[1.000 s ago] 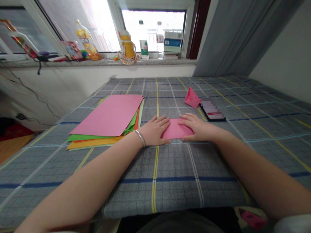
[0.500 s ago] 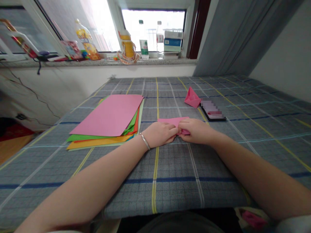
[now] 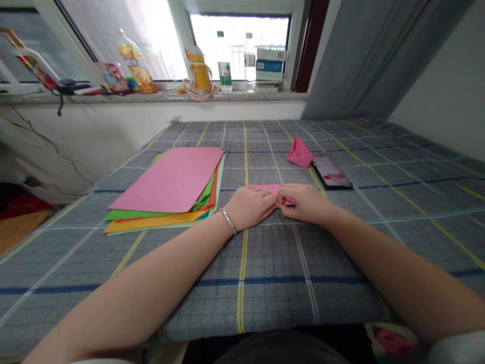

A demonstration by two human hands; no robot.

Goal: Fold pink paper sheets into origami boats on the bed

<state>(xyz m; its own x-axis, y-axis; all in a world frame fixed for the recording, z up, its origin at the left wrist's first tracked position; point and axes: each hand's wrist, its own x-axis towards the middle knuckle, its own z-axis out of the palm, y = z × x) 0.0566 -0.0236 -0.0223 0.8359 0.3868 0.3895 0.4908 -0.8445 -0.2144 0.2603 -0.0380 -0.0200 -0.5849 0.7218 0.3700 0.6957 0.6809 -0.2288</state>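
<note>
The person's left hand (image 3: 248, 206) is lying low on a checked grey cloth (image 3: 379, 253), with its fingers closed together and pointing toward the other hand. It is pressing on the edge of a small sheet of pink paper (image 3: 265, 189), but I cannot tell if it is really gripping the sheet. The right hand (image 3: 303, 203) is curling, and its fingertips (image 3: 281, 198) are pinching the near part of the paper, which is mostly hidden between both hands. The paper is lying on the cloth directly in front of the person, and both hands are seeming to keep it steady on this soft surface. To the left, a stack of coloured paper sheets (image 3: 166, 182) is lying with pink on top, within easy reach. A folded pink paper piece (image 3: 299, 154) and a smartphone (image 3: 331, 173) are resting farther ahead, out of the hands' way, and a silver bangle (image 3: 228, 221) is sitting around the left wrist (image 3: 217, 227).
</note>
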